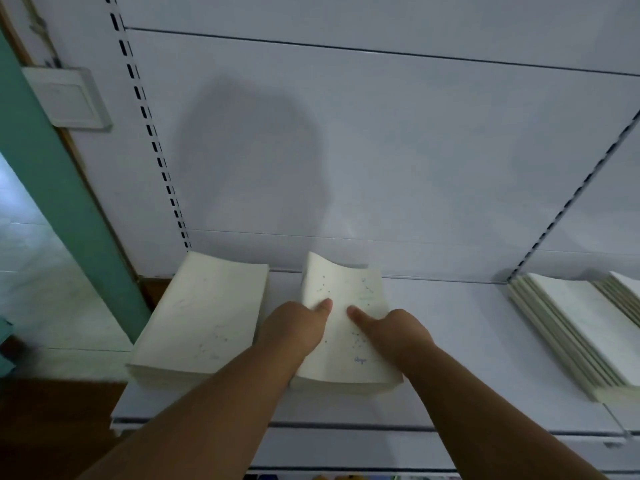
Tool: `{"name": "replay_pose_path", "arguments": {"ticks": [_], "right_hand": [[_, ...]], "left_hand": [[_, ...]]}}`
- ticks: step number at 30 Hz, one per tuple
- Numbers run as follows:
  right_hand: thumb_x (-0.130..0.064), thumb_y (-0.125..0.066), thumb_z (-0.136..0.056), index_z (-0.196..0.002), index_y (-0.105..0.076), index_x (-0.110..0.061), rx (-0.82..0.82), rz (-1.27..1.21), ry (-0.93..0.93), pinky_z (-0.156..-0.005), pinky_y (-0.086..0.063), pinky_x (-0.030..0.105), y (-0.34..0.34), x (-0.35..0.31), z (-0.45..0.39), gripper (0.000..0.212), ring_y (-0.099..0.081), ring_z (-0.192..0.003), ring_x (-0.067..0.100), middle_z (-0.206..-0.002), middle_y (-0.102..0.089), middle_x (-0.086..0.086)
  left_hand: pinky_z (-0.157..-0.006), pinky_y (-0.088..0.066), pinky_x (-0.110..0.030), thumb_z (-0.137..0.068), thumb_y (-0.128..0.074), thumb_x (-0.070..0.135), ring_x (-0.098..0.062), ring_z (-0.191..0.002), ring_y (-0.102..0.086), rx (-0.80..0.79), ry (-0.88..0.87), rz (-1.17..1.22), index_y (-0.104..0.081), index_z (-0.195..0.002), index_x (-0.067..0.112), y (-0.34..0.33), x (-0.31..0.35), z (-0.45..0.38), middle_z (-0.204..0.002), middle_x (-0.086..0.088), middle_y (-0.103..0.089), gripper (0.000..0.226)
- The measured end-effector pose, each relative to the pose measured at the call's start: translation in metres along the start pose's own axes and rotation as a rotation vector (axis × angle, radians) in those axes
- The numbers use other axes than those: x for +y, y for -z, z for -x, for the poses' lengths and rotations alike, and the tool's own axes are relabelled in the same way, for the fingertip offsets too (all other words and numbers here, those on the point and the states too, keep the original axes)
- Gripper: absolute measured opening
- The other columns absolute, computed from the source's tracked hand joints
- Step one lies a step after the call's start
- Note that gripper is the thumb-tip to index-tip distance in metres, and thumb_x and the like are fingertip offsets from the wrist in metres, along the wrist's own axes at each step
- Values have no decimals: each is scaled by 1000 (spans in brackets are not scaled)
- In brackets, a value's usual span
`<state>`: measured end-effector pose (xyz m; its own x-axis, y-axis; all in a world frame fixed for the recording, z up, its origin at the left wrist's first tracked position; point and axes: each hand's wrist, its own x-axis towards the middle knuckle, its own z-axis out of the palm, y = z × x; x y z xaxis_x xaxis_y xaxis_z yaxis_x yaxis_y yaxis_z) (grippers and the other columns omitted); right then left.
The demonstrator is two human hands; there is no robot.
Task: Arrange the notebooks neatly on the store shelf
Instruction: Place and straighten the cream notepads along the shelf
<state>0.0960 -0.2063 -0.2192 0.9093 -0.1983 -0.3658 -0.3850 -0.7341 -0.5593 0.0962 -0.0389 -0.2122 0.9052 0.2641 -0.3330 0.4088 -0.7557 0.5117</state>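
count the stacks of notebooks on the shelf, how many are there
4 in view: a left stack at the shelf end, a middle stack gripped by the left hand and right hand, a right stack, and a far-right stack cut off by the frame.

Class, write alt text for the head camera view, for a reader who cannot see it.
Both hands, left hand and right hand, grip a middle stack of cream notebooks on a white store shelf. Another stack lies left, more notebooks right.

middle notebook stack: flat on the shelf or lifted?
Flat: the middle stack lies on the shelf; far corner curls up. Both hands grip its sides.
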Motion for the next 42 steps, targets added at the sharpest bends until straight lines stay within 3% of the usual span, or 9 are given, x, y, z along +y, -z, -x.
{"name": "replay_pose_path", "arguments": {"ticks": [7, 13, 17, 20, 27, 30, 32, 37, 42], "right_hand": [[-80, -52, -81, -86, -54, -25, 3, 9, 27, -72, -50, 29, -2, -3, 2, 55, -63, -78, 14, -82, -62, -7], [-67, -62, -86, -99, -57, -15, -52, -41, 42, -77, -58, 33, 13, -3, -3, 53, -66, -90, 22, -95, -65, 1], [-61, -63, -88, -97, -57, -14, -62, -30, 65, -91, -57, 39, 8, -5, -3, 49, -66, -97, 24, -100, -66, 4], [-61, -62, -89, -90, -56, -15, -55, -30, 81, -91, -57, 39, 4, -9, -2, 47, -65, -97, 23, -96, -64, 2], [-61, -60, -91, -94, -53, -17, -43, -23, 92, -92, -56, 37, 1, -13, 0, 45, -64, -96, 21, -93, -61, -1], [-62, -57, -92, -101, -56, -15, -40, -6, 99, -93, -55, 38, 1, -14, 2, 48, -63, -98, 22, -99, -62, 1], [-65, -54, -92, -103, -56, -15, -45, 5, 96, -91, -55, 36, 2, -13, 7, 52, -63, -97, 21, -102, -64, 1], [-75, -41, -90, -84, -56, -8, -133, 249, 50, -65, -60, 29, 3, 1, 39, 69, -69, -59, 21, -72, -67, 6], [-72, -49, -90, -88, -54, -8, -180, 201, 23, -83, -61, 36, 2, 6, 46, 64, -75, -70, 29, -79, -76, 16]], "left_hand": [[-65, -42, -28, -90, -40, 71, -19, -77, -54, 134, -68, -185, -65, -110, 9, 5, -3, 3, -92, -3, -62, 69], [-76, -47, -30, -90, -44, 68, -27, -102, -63, 15, -89, -170, -62, -119, 8, 10, 0, -3, -114, -9, -66, 69], [-75, -43, -28, -95, -47, 56, -27, -104, -62, -5, -93, -186, -60, -120, 7, 15, 0, 1, -117, -10, -65, 57], [-76, -42, -28, -96, -47, 54, -27, -104, -62, 1, -88, -201, -60, -120, 7, 18, -3, 1, -117, -10, -65, 54], [-70, -40, -29, -97, -48, 49, -21, -82, -55, 44, -87, -188, -58, -116, 8, 17, -2, 5, -92, -4, -57, 46], [-74, -43, -30, -97, -49, 49, -25, -91, -60, 58, -83, -150, -54, -121, 7, 16, -3, 9, -109, -9, -63, 49], [-74, -44, -29, -98, -46, 49, -26, -92, -61, 31, -96, -162, -55, -121, 6, 18, -5, 14, -105, -8, -63, 49], [-63, -47, -26, -100, -44, 45, -19, -63, -57, -124, -155, -259, -57, -94, 6, 29, -18, 27, -73, -3, -55, 42], [-54, -43, -24, -100, -43, 45, -22, -61, -61, -133, -191, -316, -52, -83, 11, 31, -23, 35, -71, -4, -57, 39]]}}
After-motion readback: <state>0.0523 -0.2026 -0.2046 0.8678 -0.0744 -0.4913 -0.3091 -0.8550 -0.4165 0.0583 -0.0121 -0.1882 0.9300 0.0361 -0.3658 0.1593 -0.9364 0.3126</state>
